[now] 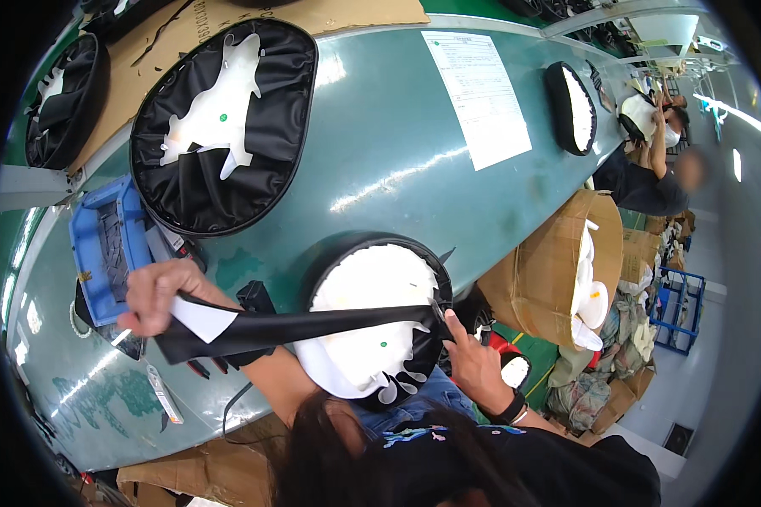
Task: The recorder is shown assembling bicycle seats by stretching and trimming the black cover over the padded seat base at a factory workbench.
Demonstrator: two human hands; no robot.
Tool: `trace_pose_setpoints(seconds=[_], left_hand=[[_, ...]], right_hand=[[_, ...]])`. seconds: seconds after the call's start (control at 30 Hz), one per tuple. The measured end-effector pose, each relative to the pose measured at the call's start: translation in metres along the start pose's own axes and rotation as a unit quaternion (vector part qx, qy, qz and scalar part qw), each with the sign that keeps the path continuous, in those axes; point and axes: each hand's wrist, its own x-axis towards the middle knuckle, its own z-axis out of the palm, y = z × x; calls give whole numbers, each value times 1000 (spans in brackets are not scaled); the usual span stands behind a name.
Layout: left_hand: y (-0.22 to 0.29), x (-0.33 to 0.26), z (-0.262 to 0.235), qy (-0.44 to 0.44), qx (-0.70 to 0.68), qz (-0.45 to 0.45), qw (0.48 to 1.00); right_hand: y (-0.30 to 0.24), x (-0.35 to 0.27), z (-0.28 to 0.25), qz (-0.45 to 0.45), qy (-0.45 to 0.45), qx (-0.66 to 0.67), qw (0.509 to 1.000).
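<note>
I am watching the left hand [154,296] clenching one end of a black strap [313,325], stretching it taut across the white-padded round seat [372,317] on the green surface [380,160]; the right hand [473,359] is pinching the far end at the rim. Risk, in my judgement: either grip slipping, the strap snapping back slack.

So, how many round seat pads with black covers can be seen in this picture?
4. One lies under the person's hands, one large at upper left, one at the far left edge, one on the far belt. Others beyond may be hidden.
</note>
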Motion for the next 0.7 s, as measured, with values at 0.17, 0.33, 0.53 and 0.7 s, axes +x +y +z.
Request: trace_pose_setpoints(seconds=[0.17, 0.33, 0.53, 0.7], left_hand=[[-8, -31, 0, 55, 914, -123, 382], [-2, -78, 28, 21, 961, -233, 146], [-67, -148, 15, 49, 931, -232, 278], [-62, -164, -11, -23, 971, -194, 137]], right_hand=[[17, 55, -6, -4, 115, 337, 934], [0, 132, -3, -233, 83, 311, 918], [-54, 145, -22, -329, -41, 259, 907], [-43, 118, -59, -354, 34, 203, 912]])
